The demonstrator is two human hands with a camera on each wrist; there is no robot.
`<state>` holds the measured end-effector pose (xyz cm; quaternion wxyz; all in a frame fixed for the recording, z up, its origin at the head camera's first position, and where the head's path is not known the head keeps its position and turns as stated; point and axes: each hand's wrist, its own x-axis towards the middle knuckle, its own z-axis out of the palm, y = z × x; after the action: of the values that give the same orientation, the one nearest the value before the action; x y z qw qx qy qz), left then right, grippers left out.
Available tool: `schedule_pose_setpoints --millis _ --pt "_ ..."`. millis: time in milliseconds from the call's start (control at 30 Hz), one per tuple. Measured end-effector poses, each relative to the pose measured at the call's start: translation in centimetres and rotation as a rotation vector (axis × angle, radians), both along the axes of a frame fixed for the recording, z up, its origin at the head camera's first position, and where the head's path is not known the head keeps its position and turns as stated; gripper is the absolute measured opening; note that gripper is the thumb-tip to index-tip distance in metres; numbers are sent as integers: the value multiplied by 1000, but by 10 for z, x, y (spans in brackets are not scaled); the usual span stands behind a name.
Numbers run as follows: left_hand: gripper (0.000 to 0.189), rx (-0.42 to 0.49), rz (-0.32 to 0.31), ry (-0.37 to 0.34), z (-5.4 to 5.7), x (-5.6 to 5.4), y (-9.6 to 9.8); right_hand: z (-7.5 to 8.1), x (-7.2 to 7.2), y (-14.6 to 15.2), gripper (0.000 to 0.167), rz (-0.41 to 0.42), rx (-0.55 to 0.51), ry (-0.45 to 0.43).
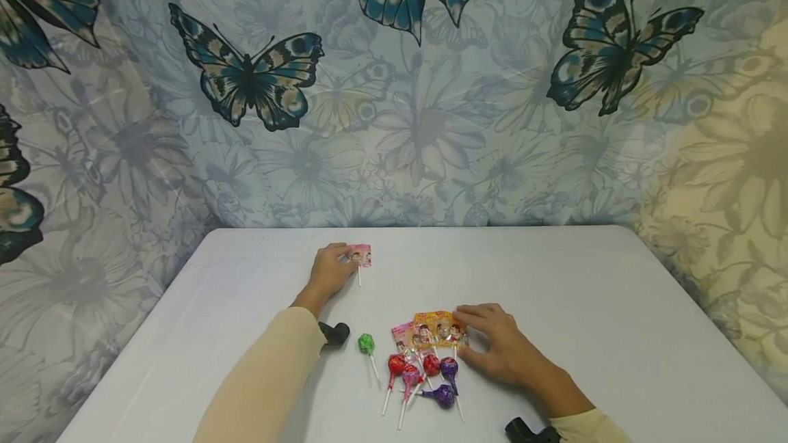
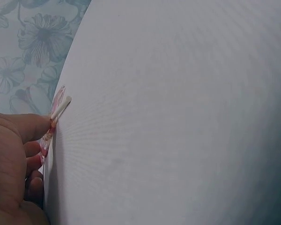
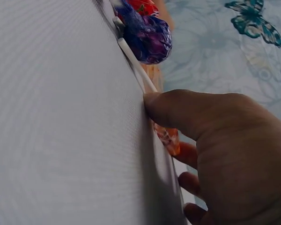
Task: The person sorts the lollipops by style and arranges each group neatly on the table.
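Toward the back of the table, my left hand [image 1: 329,271] pinches a flat pink-wrapped lollipop [image 1: 360,256] by its edge; its white stick [image 2: 62,108] shows beside the thumb in the left wrist view. My right hand [image 1: 500,342] is at the right side of the lollipop group, thumb and fingers on an orange-wrapped lollipop [image 3: 167,138]. Beside it lie another pink flat wrapper [image 1: 403,335], red lollipops [image 1: 396,364], a pink round one [image 1: 410,375] and purple ones [image 1: 449,366]. A green lollipop [image 1: 366,344] lies apart on the left.
The white table [image 1: 585,292] reaches back to a wall covering [image 1: 425,176] with flowers and butterflies. A black wrist device [image 1: 335,333] sits at the left cuff, and another black device [image 1: 531,431] at the right cuff.
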<state>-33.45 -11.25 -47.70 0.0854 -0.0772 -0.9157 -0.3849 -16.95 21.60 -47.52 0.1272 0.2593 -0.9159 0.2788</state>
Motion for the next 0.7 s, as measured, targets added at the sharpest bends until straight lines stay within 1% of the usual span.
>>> schedule_pose_setpoints --millis 233,433,633,700 --pt "39 -8 -5 -1 -2 1 -3 1 1 -3 56 6 -6 13" --pt "38 -6 -9 11 -1 2 -3 1 0 -2 56 5 -33 66" --pt "37 9 -13 39 0 2 0 7 0 1 56 4 -52 92" --pt "37 18 -16 34 -2 3 2 9 0 3 56 3 -58 107"
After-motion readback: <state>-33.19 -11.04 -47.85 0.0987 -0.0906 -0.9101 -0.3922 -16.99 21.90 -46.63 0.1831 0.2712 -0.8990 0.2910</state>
